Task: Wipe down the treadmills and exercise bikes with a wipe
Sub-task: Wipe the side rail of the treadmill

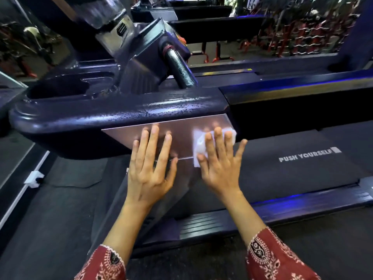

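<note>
While resting spread left hand [149,170] on shiny treadmill [80,122] panel [181,127], pressing white wipe [198,142] there under spread right hand [220,168].

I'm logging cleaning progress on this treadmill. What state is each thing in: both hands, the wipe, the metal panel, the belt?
left hand: flat on the metal panel, fingers spread, holding nothing.
right hand: straight fingers pressing the wipe onto the panel.
wipe: white, flattened under the right fingers at the panel's right end.
metal panel: glossy, mirroring the fingertips.
belt: apparently not running; its lettering reads sharp.
</note>
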The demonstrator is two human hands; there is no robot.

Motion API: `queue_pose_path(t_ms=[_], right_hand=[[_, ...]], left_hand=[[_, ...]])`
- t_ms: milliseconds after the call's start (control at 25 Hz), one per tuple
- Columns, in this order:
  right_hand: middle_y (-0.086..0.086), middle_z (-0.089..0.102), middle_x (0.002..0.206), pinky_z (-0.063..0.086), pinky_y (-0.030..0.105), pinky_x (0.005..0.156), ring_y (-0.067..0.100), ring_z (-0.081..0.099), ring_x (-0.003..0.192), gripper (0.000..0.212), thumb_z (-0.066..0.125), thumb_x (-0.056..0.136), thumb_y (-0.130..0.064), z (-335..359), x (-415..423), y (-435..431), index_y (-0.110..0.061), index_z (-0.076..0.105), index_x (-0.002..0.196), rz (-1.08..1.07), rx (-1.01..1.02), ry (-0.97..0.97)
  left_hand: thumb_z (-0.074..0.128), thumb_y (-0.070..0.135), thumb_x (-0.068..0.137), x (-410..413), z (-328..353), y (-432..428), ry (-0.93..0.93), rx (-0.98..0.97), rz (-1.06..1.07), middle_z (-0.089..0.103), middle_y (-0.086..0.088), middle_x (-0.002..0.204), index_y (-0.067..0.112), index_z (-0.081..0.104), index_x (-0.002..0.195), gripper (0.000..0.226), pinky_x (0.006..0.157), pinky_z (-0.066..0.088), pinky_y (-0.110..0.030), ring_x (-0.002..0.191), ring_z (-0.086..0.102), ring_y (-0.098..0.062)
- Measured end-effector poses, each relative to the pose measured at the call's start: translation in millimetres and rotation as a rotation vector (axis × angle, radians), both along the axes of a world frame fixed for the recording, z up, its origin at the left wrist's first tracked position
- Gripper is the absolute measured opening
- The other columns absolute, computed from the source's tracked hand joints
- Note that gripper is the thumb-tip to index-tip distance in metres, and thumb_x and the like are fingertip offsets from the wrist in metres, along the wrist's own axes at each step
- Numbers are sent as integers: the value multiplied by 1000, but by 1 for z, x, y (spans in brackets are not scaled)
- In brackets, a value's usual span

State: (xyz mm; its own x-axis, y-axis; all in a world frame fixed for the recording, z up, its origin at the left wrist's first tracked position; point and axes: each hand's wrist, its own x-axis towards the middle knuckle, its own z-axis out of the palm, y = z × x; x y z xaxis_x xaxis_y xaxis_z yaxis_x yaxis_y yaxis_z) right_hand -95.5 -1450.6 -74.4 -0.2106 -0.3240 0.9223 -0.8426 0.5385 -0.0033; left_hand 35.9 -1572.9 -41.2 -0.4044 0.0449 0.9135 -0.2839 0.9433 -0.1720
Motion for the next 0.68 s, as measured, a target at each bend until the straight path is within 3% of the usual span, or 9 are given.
queue_pose_path(t_ms=[160, 320, 400, 520, 680], right_hand=[[-9, -22, 157, -9, 47, 117, 16, -15, 146, 60, 17, 103, -39, 51, 4, -13, -20, -14, 151, 9, -204, -226], [-3, -14, 160, -5, 49, 117, 15, -10, 147, 62, 27, 103, -34, 15, 21, -25, -17, -5, 153, 87, 16, 40], [-5, -15, 160, -6, 51, 116, 14, -11, 147, 61, 25, 103, -36, 4, 14, -14, -19, -6, 153, 45, 6, 0], [-5, -22, 158, -8, 53, 115, 17, -16, 146, 63, 22, 102, -36, 39, 30, -37, -18, -13, 151, 1, -135, -138], [-4, -16, 159, -6, 54, 116, 17, -12, 147, 65, 29, 102, -36, 44, 69, -87, -17, -7, 152, 102, -33, 53]], left_hand=[[63, 23, 87, -1, 1, 2, 0, 13, 20, 32, -24, 143, 4, 41, 138, 58, 116, 22, -44, 145, 16, -26], [61, 26, 88, 6, 1, -5, -10, 7, 25, 30, -23, 145, 5, 40, 139, 59, 116, 21, -44, 146, 16, -24], [61, 28, 89, 15, 0, -15, 8, 6, 64, 28, -22, 146, 7, 39, 140, 60, 117, 21, -43, 146, 16, -24], [61, 28, 90, 34, 3, -37, 29, 6, 107, 25, -21, 148, 8, 35, 142, 61, 117, 18, -43, 146, 14, -24], [57, 29, 92, 55, 5, -72, 33, -47, 66, 10, -8, 160, 13, 29, 148, 64, 117, 18, -43, 146, 15, -23]])
